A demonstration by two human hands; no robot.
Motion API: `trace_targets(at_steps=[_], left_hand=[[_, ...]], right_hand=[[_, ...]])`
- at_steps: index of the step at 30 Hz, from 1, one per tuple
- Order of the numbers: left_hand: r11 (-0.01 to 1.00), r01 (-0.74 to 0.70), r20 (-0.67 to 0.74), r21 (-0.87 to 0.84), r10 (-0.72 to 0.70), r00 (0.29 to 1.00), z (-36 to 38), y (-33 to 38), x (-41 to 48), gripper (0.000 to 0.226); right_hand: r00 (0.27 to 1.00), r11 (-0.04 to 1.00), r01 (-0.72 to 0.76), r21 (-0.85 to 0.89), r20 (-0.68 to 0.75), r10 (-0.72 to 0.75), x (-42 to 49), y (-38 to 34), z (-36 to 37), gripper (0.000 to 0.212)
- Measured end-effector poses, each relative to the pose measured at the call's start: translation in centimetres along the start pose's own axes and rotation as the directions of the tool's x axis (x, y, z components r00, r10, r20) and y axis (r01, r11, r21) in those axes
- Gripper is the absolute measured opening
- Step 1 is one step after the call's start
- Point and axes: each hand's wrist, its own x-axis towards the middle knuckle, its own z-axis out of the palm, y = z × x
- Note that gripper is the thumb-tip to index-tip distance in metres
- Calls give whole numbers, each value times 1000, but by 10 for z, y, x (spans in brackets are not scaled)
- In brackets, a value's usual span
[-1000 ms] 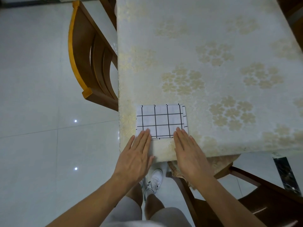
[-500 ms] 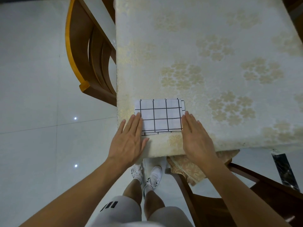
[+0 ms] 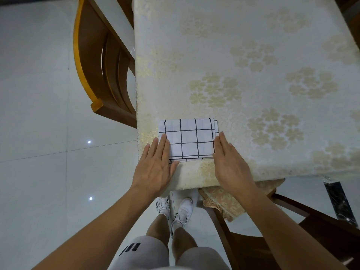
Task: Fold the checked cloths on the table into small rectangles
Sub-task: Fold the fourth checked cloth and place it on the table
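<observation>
The white, black-checked cloth (image 3: 188, 140), folded into a small rectangle, lies at the near left corner of the cream, floral-covered surface (image 3: 243, 36), just beside its near edge. Both hands lie flat, with fingers (image 3: 162, 147) straight and gripping nothing. The left hand (image 3: 155, 168) rests on the cloth's left edge and the right hand (image 3: 229, 164) against its right edge.

Risk: uneven sideways pressure could skew the stacked layers, which are offset at the right, or slide the cloth over the near edge.

A curved-back wooden chair (image 3: 97, 65) stands at the left edge on a glossy white tiled floor (image 3: 39, 114).

A home dining room: a tabletop (image 3: 253, 55) under a cream floral tablecloth fills the upper right, wooden dining chairs (image 3: 101, 61) stand at upper left and lower right, on glossy white floor tiles (image 3: 39, 114).
</observation>
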Motion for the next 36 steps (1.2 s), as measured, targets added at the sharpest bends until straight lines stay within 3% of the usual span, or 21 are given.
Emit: trace_targets(at_steps=[10,16,27,31,33,36], left_hand=[[1000,-17,8,4,17,1000,-4,7,1,87],[1000,8,17,-9,-8,1000,-8,8,1,88],[995,-12,-3,-102,12,1000,-9,15,8,89],[1000,29,-65,-3,-29,997,-14,13,4,81],[1000,-8,-88,29,10,996,-15,15,-1,75],[993,-100,-54,56,103,993,-8,22,-9,73]], right_hand=[[999,1000,12,6,40,-13,6,-6,-8,68],[1000,1000,7,28,12,-7,6,2,-10,56],[983,989,-23,149,182,-5,11,-2,-23,59],[989,989,-40,142,150,18,8,2,-22,60],[998,995,10,96,54,-16,4,4,-17,56],[996,995,73,61,54,-76,1,-1,-8,56]])
